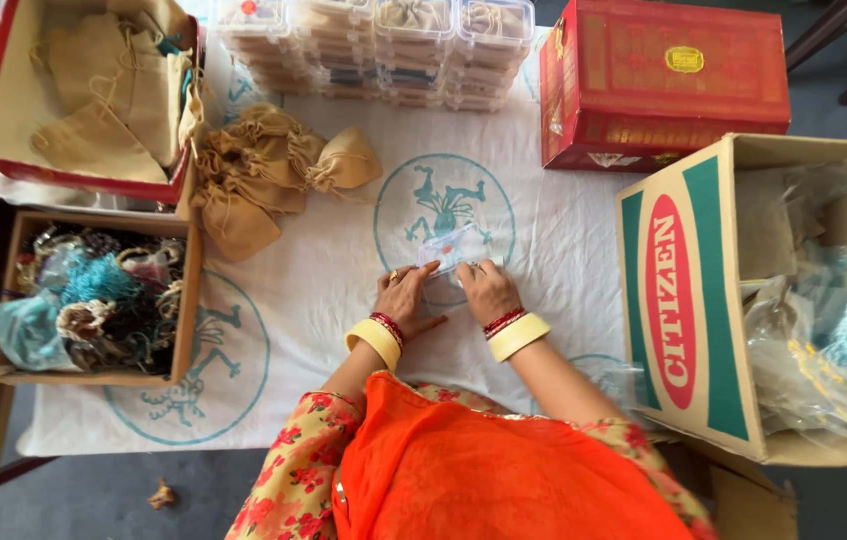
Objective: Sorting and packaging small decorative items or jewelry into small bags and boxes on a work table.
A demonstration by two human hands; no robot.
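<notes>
Both my hands rest on a small clear plastic packet [449,250] lying on the white cloth [323,270] at the middle of the table. My left hand [404,299] pinches its left edge, fingers curled. My right hand [486,291] presses its right edge. Both wrists wear yellow and red bangles. What is inside the packet is too small to tell.
A heap of tan drawstring pouches [263,170] lies to the upper left. An open red box [83,95] holds more pouches. A cardboard box [93,300] of beaded jewellery is at left. Stacked clear containers [373,50] and a closed red box [663,80] stand behind. A large carton [673,300] of plastic bags is at right.
</notes>
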